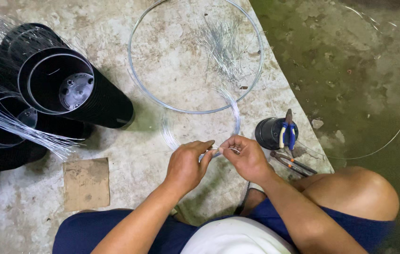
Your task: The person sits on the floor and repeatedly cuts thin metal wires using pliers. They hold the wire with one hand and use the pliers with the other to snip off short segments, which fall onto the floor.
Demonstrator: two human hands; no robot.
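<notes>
Both the left hand [187, 164] and right hand [246, 157] pinch a small, thin, silvery wire ring [234, 113], looped over the concrete floor [162, 70].

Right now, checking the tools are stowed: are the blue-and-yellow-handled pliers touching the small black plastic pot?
Touching. The head view shows the blue-and-yellow-handled pliers resting across the rim of the small black plastic pot, handles hanging over its front edge.

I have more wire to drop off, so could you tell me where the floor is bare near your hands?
Bare concrete lies between the black pots and the small wire ring, above the cardboard. Inside the big ring the left half is bare; wire scraps fill its right. Right of the hands it is crowded: a cup with pliers.
</notes>
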